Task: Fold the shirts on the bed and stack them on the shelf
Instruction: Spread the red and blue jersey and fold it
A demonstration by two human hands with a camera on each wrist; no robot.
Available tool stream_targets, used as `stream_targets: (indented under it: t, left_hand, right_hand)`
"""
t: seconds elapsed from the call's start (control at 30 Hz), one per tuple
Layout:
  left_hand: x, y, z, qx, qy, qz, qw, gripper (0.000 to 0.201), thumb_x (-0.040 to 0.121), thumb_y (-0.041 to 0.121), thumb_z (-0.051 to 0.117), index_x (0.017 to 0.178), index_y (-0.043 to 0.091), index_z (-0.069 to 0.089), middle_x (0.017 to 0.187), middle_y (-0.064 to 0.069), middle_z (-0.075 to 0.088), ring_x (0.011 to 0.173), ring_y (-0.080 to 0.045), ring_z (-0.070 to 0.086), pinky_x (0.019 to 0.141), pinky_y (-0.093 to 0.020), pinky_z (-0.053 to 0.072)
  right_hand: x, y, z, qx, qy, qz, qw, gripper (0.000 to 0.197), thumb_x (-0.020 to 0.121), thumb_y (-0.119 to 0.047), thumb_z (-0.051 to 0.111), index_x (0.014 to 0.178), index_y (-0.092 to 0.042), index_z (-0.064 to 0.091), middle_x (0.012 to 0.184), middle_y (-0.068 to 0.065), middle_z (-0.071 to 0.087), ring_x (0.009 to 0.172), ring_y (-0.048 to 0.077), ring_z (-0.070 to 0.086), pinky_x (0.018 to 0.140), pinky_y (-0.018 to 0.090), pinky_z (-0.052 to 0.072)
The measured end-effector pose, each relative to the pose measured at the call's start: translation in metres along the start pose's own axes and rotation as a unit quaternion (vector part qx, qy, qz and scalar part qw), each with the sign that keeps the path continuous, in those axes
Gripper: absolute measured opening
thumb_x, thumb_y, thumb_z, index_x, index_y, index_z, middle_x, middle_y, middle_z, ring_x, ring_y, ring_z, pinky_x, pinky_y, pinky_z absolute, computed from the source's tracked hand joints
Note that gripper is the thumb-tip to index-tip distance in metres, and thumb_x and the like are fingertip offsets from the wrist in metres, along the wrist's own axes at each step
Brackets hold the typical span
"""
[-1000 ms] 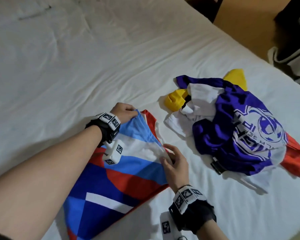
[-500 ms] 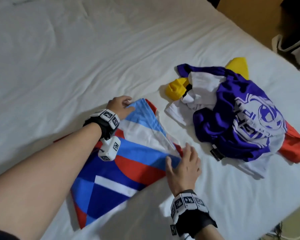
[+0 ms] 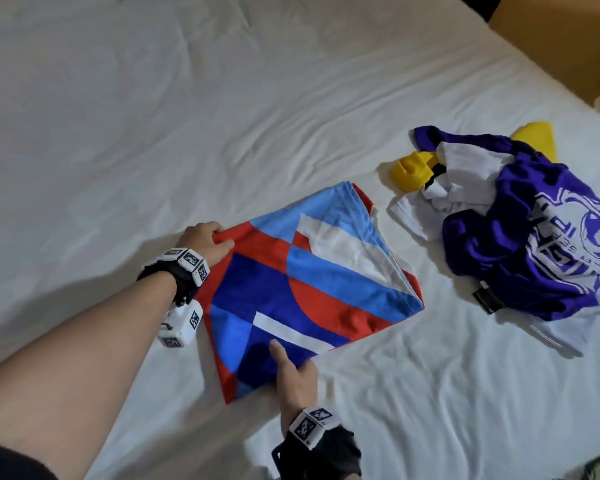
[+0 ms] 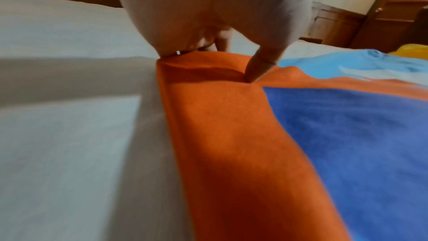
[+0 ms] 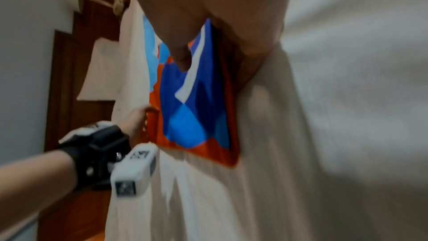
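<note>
A folded shirt (image 3: pixel 309 289) in red, blue, light blue and white blocks lies flat on the white bed (image 3: pixel 187 116). My left hand (image 3: pixel 205 237) pinches its red left corner, thumb on top and fingers curled under the edge, as the left wrist view shows on the red cloth (image 4: pixel 208 116). At the shirt's near edge my right hand (image 3: pixel 293 372) holds it with the thumb on the blue panel and the fingers tucked beneath. In the right wrist view the thumb (image 5: pixel 183 56) rests on the shirt (image 5: pixel 192 113).
A crumpled pile of shirts (image 3: pixel 534 244), purple and white with a yellow piece (image 3: pixel 411 169), lies to the right of the folded one. The bed's right edge and brown floor (image 3: pixel 551 39) are at the upper right. Wooden furniture (image 4: pixel 382 16) stands beyond the bed.
My left hand has left the shirt's far light-blue corner and now pinches the red left corner. My right hand has slid from the right edge back to the near edge and taken hold.
</note>
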State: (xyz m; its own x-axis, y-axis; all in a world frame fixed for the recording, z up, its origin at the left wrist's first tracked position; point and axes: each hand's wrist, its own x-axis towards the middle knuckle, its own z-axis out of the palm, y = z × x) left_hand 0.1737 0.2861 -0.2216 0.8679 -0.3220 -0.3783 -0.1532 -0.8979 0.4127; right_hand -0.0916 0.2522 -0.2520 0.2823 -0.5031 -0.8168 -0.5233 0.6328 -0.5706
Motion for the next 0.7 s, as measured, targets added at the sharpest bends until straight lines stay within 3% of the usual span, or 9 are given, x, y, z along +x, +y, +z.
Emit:
stream_targets:
  t: [0.1,0.2,0.3,0.4,0.47,0.57,0.63,0.7]
  left_hand:
    - [-0.005,-0.015,-0.005,-0.031,0.026,0.014,0.999,0.009,0.082,0.016,0.066,0.086,0.014,0.073,0.085,-0.012,0.072,0.088,-0.031,0.065,0.072,-0.026,0.043]
    - [-0.024,-0.042,-0.011,-0.050,0.034,-0.014,0.998,0.016,0.080,0.023,0.068,0.088,0.011,0.074,0.091,-0.016,0.073,0.090,-0.034,0.065,0.078,-0.032,0.048]
    - [-0.062,-0.082,-0.017,-0.078,0.042,-0.078,0.993,0.042,0.064,0.038,0.055,0.080,0.002,0.069,0.081,-0.022,0.067,0.080,-0.038,0.063,0.067,-0.035,0.046]
    - [-0.118,-0.121,-0.010,-0.114,0.047,-0.151,0.981,0.034,0.078,0.032,0.065,0.075,-0.002,0.066,0.079,-0.026,0.065,0.080,-0.040,0.063,0.065,-0.036,0.041]
    - [-0.167,-0.140,0.007,-0.134,0.054,-0.171,0.975,0.033,0.085,0.026,0.070,0.064,0.003,0.059,0.073,-0.024,0.064,0.077,-0.038,0.062,0.064,-0.035,0.038]
    - [-0.245,-0.150,0.041,-0.184,0.069,-0.163,0.967,0.049,0.083,0.040,0.071,0.052,0.013,0.045,0.048,-0.005,0.049,0.056,-0.030,0.049,0.054,-0.035,0.033]
    - [-0.287,-0.151,0.066,-0.233,0.060,-0.161,0.957,0.051,0.077,0.056,0.065,0.057,0.011,0.049,0.045,-0.001,0.048,0.052,-0.023,0.046,0.052,-0.033,0.040]
    - [-0.310,-0.146,0.077,-0.256,0.068,-0.159,0.951,0.050,0.071,0.065,0.058,0.070,0.015,0.058,0.053,0.001,0.058,0.056,-0.021,0.057,0.056,-0.034,0.045]
  right_hand:
    - [-0.004,0.013,0.023,-0.035,-0.015,-0.011,0.999,0.020,0.083,-0.024,0.075,0.072,-0.013,0.062,0.077,0.003,0.067,0.080,0.022,0.065,0.072,0.031,0.050]
    - [0.000,0.018,0.024,-0.100,-0.013,-0.027,0.995,0.024,0.082,-0.023,0.075,0.076,-0.002,0.066,0.074,0.008,0.066,0.075,0.022,0.063,0.066,0.031,0.048]
    - [0.006,0.017,0.014,-0.155,-0.065,-0.019,0.986,0.015,0.073,-0.019,0.080,0.077,-0.009,0.068,0.086,0.013,0.072,0.085,0.028,0.069,0.080,0.043,0.056]
    - [0.010,0.006,-0.008,-0.237,-0.115,-0.023,0.964,0.015,0.082,-0.014,0.074,0.072,-0.016,0.064,0.092,0.015,0.071,0.084,0.028,0.067,0.083,0.044,0.056]
    - [0.010,-0.001,-0.031,-0.300,-0.105,-0.086,0.944,0.014,0.085,-0.021,0.069,0.073,-0.015,0.065,0.089,0.014,0.070,0.083,0.028,0.066,0.083,0.044,0.054]
    - [-0.006,-0.006,-0.075,-0.401,-0.053,-0.203,0.892,0.013,0.092,-0.018,0.061,0.097,-0.006,0.066,0.096,0.014,0.071,0.090,0.032,0.065,0.079,0.041,0.048]
    - [-0.023,-0.003,-0.104,-0.417,-0.023,-0.224,0.881,0.013,0.094,-0.012,0.057,0.102,-0.004,0.063,0.097,0.016,0.071,0.092,0.036,0.064,0.076,0.042,0.047]
    - [-0.038,0.003,-0.124,-0.433,0.001,-0.222,0.874,0.019,0.094,-0.012,0.053,0.111,-0.007,0.058,0.097,0.016,0.070,0.092,0.038,0.063,0.077,0.044,0.047]
